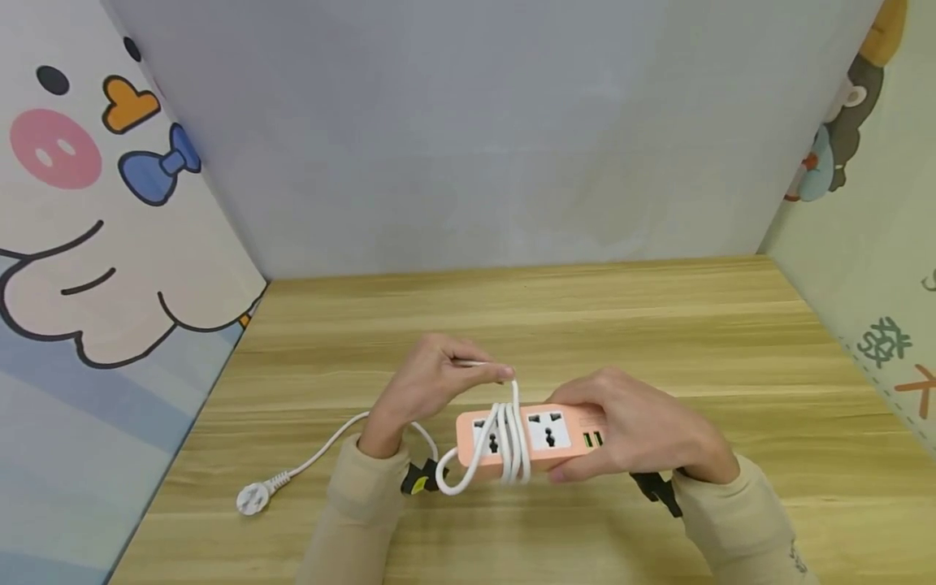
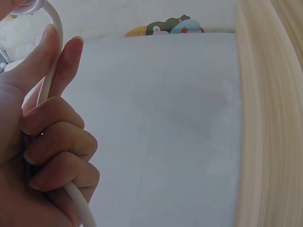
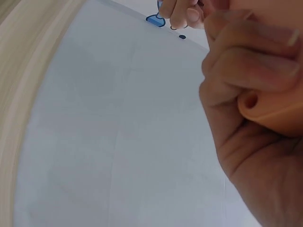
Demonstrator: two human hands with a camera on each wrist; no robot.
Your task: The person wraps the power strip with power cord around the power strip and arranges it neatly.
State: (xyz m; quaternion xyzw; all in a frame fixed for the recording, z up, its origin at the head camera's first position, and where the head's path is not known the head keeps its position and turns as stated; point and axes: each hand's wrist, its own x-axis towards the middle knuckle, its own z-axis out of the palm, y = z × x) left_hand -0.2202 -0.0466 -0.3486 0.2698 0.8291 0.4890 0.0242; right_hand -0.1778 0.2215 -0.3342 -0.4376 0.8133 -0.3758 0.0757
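Note:
An orange-pink power strip (image 1: 573, 439) with white sockets and green USB ports is held above the table by my right hand (image 1: 647, 422), which grips its right end. Several turns of its white cord (image 1: 517, 443) wrap around the strip's left half. My left hand (image 1: 431, 378) pinches the cord between thumb and index finger just above the strip. In the left wrist view the other fingers (image 2: 66, 142) curl around the cord too. The cord's far part runs left to a white plug (image 1: 253, 498) lying on the table. The right wrist view shows the strip's underside corner (image 3: 270, 106) in my palm.
The wood-grain table (image 1: 329, 325) ends at a grey back wall (image 1: 475, 162). A cartoon-printed panel (image 1: 146, 260) stands on the left and a pale green one (image 1: 863, 268) on the right. Dark straps (image 1: 658, 491) sit at both wrists.

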